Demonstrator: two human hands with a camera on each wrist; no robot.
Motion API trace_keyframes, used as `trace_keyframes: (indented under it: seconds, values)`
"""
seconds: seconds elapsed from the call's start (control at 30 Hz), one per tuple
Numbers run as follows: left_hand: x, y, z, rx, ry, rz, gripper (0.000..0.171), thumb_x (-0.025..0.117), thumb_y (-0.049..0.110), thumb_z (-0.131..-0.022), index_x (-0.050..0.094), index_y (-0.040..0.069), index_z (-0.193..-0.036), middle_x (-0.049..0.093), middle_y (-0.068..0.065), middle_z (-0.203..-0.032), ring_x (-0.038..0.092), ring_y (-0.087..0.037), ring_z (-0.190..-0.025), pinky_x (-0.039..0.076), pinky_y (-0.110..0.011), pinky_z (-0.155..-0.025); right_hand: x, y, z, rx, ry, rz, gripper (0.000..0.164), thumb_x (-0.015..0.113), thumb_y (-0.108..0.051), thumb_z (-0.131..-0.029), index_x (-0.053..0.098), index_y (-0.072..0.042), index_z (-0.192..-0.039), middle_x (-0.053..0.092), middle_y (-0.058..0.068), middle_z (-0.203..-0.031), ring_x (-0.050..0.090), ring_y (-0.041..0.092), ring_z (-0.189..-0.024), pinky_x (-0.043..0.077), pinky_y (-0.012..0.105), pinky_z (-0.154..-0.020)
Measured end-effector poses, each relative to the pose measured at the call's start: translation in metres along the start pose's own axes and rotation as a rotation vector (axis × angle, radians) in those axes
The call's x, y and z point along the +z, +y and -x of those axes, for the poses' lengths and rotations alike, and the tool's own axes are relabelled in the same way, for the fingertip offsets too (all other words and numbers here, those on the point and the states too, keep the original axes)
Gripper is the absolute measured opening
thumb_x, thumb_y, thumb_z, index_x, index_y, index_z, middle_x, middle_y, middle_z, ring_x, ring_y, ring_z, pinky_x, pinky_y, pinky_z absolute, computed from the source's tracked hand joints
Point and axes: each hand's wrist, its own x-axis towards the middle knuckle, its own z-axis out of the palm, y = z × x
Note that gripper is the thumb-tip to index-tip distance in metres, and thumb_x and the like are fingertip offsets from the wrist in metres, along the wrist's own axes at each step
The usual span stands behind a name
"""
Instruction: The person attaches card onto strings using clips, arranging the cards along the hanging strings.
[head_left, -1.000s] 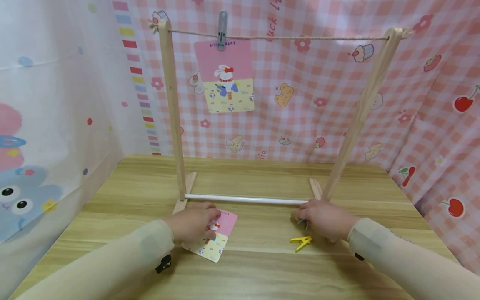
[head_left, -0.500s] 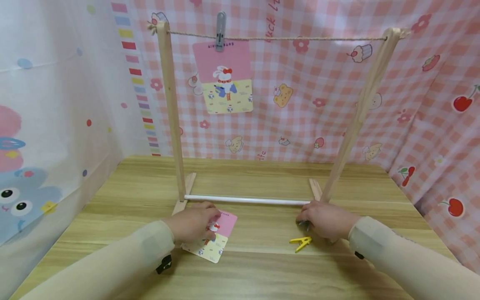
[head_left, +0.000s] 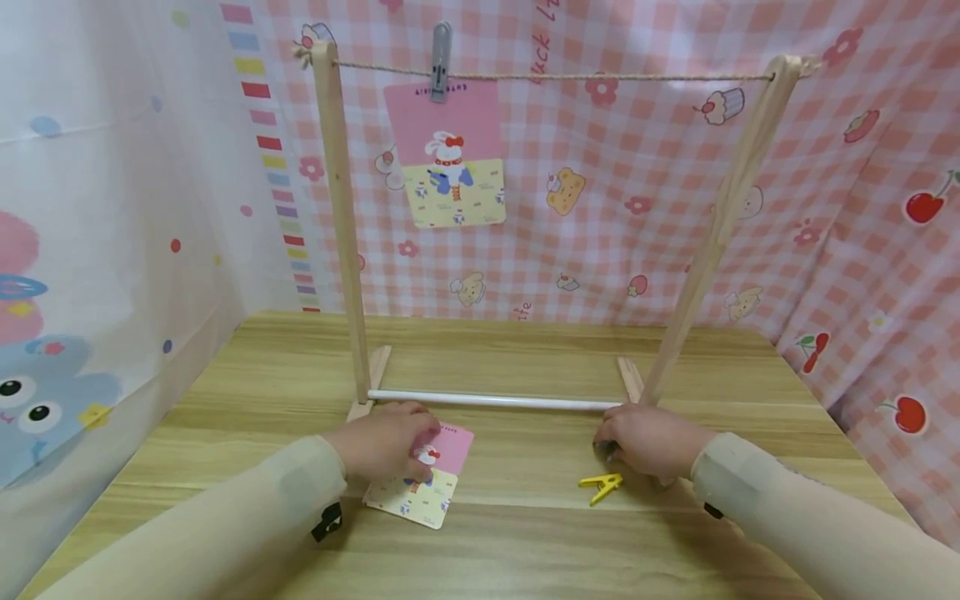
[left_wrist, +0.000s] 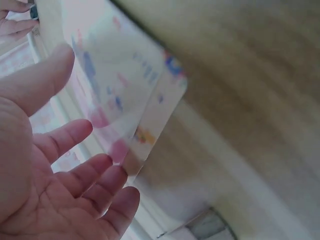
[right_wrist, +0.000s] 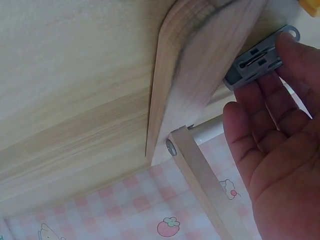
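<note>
My left hand (head_left: pixel 393 442) lies over a pink and yellow card (head_left: pixel 420 500) on the table, covering its left side. In the left wrist view its fingers are loosely bent and apart, with fingertips at the edge of the card (left_wrist: pixel 125 65); a second edge shows along the card there. My right hand (head_left: pixel 648 442) is near the foot of the right post. It pinches a grey clothespin (right_wrist: pixel 257 57) between thumb and fingers. A yellow clothespin (head_left: pixel 602 485) lies on the table just below that hand. Another grey clothespin (head_left: pixel 441 62) fastens a matching card (head_left: pixel 453 187) to the string.
A wooden frame stands on the table (head_left: pixel 525 550), with a left post (head_left: pixel 341 217), a right post (head_left: pixel 705 250) and a white rod (head_left: pixel 495 400) low between them. Twine (head_left: pixel 600 77) spans the post tops. A pink checked cloth (head_left: pixel 585 250) hangs behind.
The card under my left hand has turned slightly, its lower corner shifting a little right. My right hand, with the grey clothespin, has moved slightly right over the second.
</note>
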Motion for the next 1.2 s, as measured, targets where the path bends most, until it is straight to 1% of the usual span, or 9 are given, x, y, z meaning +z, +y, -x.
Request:
trace_keyframes:
  seconds: [0.1,0.23,0.47,0.73,0.87,0.93,1.0,1.1,1.2]
  values:
    - [-0.0028,-0.0024,-0.0011,0.027,-0.008,-0.017,0.073,0.09,0.044,-0.083,0.06,0.02,-0.145,0.057,-0.002,-0.152,0.051,-0.029,-0.142,0.043,-0.05,-0.12,-0.0003,-0.001,-0.0003,0.013,-0.006,-0.001,0.018,0.084,-0.006,-0.087,0.078,-0.015,-0.101,0.067,-0.006,-0.093,0.068,0.012,-0.09,0.061,0.034,-0.081]
    - [-0.0059,-0.0045,-0.0019,0.062,-0.018,-0.041,0.082,0.095,0.041,-0.076,0.059,0.018,-0.146,0.056,-0.004,-0.153,0.048,-0.03,-0.145,0.039,-0.052,-0.122,-0.0001,-0.001,-0.0008,0.02,-0.009,-0.003,0.017,0.084,-0.006,-0.087,0.077,-0.015,-0.1,0.067,-0.006,-0.093,0.067,0.011,-0.089,0.061,0.033,-0.08]
    - [-0.0063,-0.0044,-0.0003,0.034,-0.032,-0.023,0.09,0.097,0.038,-0.074,0.054,0.02,-0.151,0.049,-0.006,-0.161,0.043,-0.034,-0.15,0.037,-0.056,-0.124,0.0008,-0.0009,-0.0016,0.026,-0.017,-0.01,0.017,0.083,-0.006,-0.088,0.077,-0.016,-0.101,0.067,-0.006,-0.094,0.067,0.011,-0.089,0.061,0.033,-0.08]
    - [-0.0038,-0.0054,-0.0014,0.027,-0.017,0.014,0.092,0.098,0.036,-0.072,0.053,0.021,-0.152,0.051,-0.006,-0.158,0.046,-0.032,-0.146,0.042,-0.055,-0.12,0.0012,-0.0007,-0.0012,0.014,-0.011,-0.008,0.016,0.083,-0.007,-0.088,0.077,-0.016,-0.101,0.067,-0.006,-0.093,0.066,0.01,-0.088,0.061,0.032,-0.078]
    - [-0.0034,-0.0049,-0.0013,0.022,-0.01,0.019,0.093,0.098,0.035,-0.073,0.053,0.021,-0.152,0.049,-0.008,-0.158,0.046,-0.032,-0.146,0.043,-0.054,-0.119,0.0008,-0.0014,-0.0007,0.021,-0.015,0.002,0.021,0.082,-0.009,-0.09,0.076,-0.015,-0.11,0.067,-0.004,-0.096,0.067,0.012,-0.089,0.06,0.034,-0.079]
    - [-0.0033,-0.0048,-0.0012,0.02,-0.005,0.016,0.094,0.098,0.035,-0.073,0.052,0.021,-0.153,0.049,-0.008,-0.158,0.047,-0.031,-0.144,0.045,-0.053,-0.118,0.0005,-0.0018,-0.0005,0.026,-0.018,0.005,0.025,0.082,-0.01,-0.09,0.076,-0.014,-0.115,0.068,-0.002,-0.097,0.067,0.013,-0.09,0.06,0.035,-0.08]
    - [-0.0033,-0.0044,-0.0011,0.013,0.0,0.015,0.095,0.098,0.035,-0.072,0.052,0.021,-0.154,0.05,-0.006,-0.156,0.051,-0.028,-0.138,0.047,-0.051,-0.115,0.0,-0.0017,-0.0002,0.028,-0.021,0.008,0.028,0.081,-0.011,-0.091,0.076,-0.014,-0.118,0.067,-0.002,-0.098,0.067,0.013,-0.089,0.06,0.035,-0.079]
    - [-0.0035,-0.0035,-0.0009,0.004,0.008,0.024,0.096,0.099,0.035,-0.072,0.051,0.022,-0.154,0.051,-0.004,-0.151,0.055,-0.024,-0.127,0.051,-0.048,-0.109,-0.0002,-0.0016,-0.0001,0.023,-0.018,0.01,0.028,0.081,-0.01,-0.091,0.076,-0.015,-0.118,0.068,-0.001,-0.098,0.067,0.013,-0.089,0.06,0.035,-0.079]
    - [-0.0039,-0.0025,-0.001,0.003,0.016,0.038,0.095,0.099,0.033,-0.071,0.052,0.023,-0.153,0.052,-0.002,-0.147,0.057,-0.021,-0.118,0.053,-0.046,-0.104,0.0005,-0.0008,-0.0001,0.012,-0.008,0.019,0.027,0.082,-0.01,-0.09,0.076,-0.014,-0.116,0.068,-0.001,-0.098,0.068,0.014,-0.089,0.061,0.035,-0.079]
